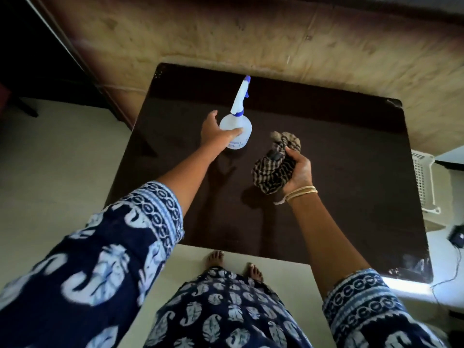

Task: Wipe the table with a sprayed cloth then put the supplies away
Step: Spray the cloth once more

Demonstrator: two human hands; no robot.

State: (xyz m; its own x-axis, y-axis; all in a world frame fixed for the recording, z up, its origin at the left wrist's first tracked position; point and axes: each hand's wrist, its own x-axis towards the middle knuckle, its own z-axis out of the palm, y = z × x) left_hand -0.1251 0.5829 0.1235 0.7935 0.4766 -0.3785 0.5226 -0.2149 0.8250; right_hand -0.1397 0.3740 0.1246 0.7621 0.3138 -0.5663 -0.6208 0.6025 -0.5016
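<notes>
A white spray bottle with a blue nozzle stands upright on the dark brown table, towards its far side. My left hand is at the bottle's left side, thumb across its front and fingers spread, not closed around it. My right hand is raised just above the table's middle and grips a crumpled brown checked cloth, which bunches out to the left of and above the fist.
A white plastic basket stands on the floor past the table's right edge. A black device with a cable lies on the floor at the right. A wooden wall runs behind the table. My bare feet stand at the near edge.
</notes>
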